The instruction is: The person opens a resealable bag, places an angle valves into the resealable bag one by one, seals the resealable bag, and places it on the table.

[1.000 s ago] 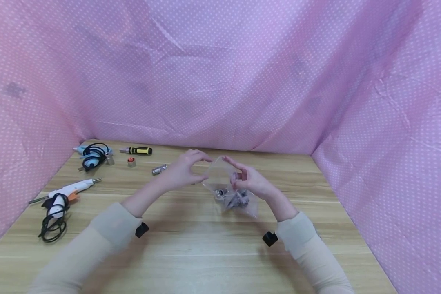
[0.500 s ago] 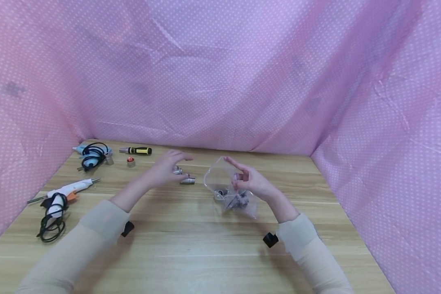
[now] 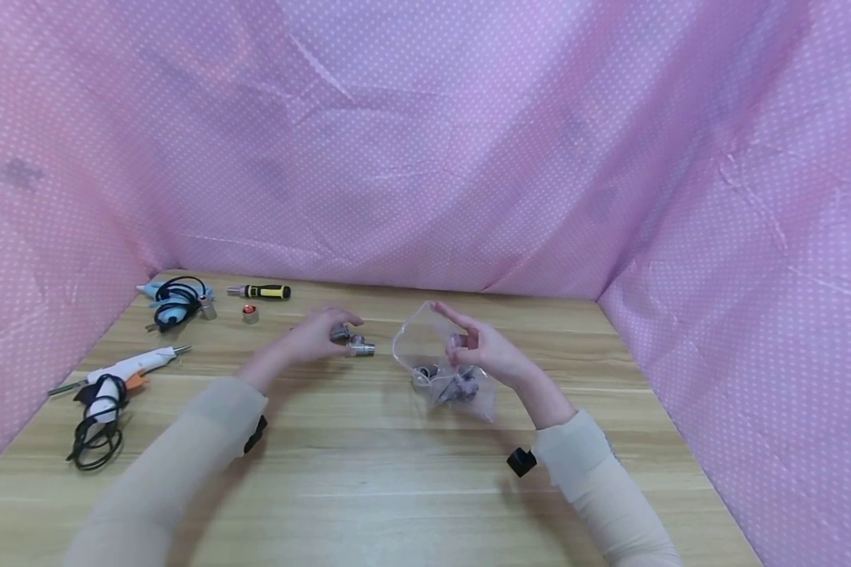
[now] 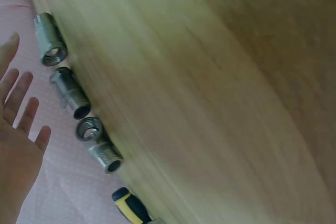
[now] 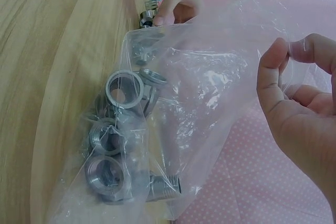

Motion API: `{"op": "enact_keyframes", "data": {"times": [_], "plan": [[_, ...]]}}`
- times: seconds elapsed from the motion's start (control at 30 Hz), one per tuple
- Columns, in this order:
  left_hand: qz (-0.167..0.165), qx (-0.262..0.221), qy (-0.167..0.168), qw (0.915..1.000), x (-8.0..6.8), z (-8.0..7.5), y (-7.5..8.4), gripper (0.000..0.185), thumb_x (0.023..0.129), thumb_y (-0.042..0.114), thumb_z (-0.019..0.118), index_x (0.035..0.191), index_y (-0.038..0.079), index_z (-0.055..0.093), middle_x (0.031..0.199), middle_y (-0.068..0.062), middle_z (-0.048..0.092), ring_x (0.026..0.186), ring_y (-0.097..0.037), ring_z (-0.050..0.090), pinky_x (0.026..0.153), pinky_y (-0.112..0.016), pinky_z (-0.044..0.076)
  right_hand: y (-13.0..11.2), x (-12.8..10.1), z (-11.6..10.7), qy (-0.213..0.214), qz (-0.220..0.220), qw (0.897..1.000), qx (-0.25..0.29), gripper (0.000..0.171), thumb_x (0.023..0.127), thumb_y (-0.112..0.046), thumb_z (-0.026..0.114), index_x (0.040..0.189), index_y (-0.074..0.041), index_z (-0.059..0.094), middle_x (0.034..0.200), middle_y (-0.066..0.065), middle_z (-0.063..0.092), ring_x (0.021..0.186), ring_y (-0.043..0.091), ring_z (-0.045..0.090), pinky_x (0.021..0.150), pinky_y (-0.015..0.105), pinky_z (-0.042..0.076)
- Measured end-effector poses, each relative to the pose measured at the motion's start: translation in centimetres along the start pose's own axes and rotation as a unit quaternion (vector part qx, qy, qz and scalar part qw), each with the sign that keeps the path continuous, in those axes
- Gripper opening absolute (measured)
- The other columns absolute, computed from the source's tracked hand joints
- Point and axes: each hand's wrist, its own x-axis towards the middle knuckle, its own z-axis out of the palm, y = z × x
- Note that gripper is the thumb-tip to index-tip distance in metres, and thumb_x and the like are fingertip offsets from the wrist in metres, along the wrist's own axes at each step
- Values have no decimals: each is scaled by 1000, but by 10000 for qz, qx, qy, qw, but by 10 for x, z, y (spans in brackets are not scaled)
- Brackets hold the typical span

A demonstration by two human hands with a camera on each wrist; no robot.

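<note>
A clear plastic bag stands with its mouth toward the left, and my right hand pinches its upper edge between thumb and fingers. Inside, several threaded metal pipe fittings lie near the bottom. Left of the bag, my left hand is at a metal fitting, its thumb and fingers spread around it. A second fitting lies just beyond the thumb. The left wrist view shows three fittings in a row, the middle fitting beside the spread fingers.
A yellow and black screwdriver and a short metal piece with orange inside lie at the back left. A blue glue gun with coiled cord has a metal cylinder beside it. Nearer lies a white glue gun. Pink dotted cloth surrounds the table.
My left hand has left the bag's mouth, moved left and come down at the loose fittings. The right hand keeps the bag in the same place.
</note>
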Motion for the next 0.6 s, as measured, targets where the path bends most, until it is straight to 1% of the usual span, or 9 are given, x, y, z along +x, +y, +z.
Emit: {"op": "enact_keyframes", "data": {"times": [0.07, 0.17, 0.33, 0.4, 0.6], "plan": [[-27, -22, -108, 9999, 2, 2, -2, 58, 76, 28, 78, 127, 9, 57, 131, -11, 55, 122, -33, 46, 106, -56, 33, 1, 0, 0, -2, 1, 10000, 6, 82, 83, 16, 51, 151, -17, 18, 157, -6, 17, 73, 7, 51, 64, 21, 50], [-27, -12, -249, 9997, 5, 4, -5, 57, 76, 28, 79, 126, 9, 59, 127, -11, 57, 120, -32, 47, 106, -54, 33, 2, 0, -1, -29, -15, 10000, 23, 82, 83, 16, 51, 151, -17, 19, 158, -4, 17, 73, 7, 52, 64, 20, 50], [92, -12, -333, 9994, 8, 8, -12, 55, 75, 27, 80, 123, 8, 61, 123, -10, 60, 119, -32, 47, 105, -54, 33, 1, 1, -2, -90, -32, 9999, 110, 82, 83, 17, 51, 151, -16, 17, 158, 0, 15, 73, 7, 52, 63, 19, 50], [147, 16, -318, 9994, 8, 10, -15, 53, 75, 25, 80, 121, 8, 62, 120, -9, 61, 118, -31, 48, 105, -53, 35, 1, 1, -1, -83, -12, 9999, 142, 82, 83, 17, 50, 151, -16, 17, 158, 1, 16, 73, 7, 52, 63, 19, 50], [77, -31, -329, 9994, 11, 12, -20, 45, 76, 23, 79, 117, 10, 65, 116, -7, 63, 115, -29, 50, 103, -50, 37, -2, 1, 0, -23, 74, 9999, 98, 83, 83, 15, 51, 152, -17, 17, 151, -1, 28, 72, 8, 53, 62, 20, 50]]}}
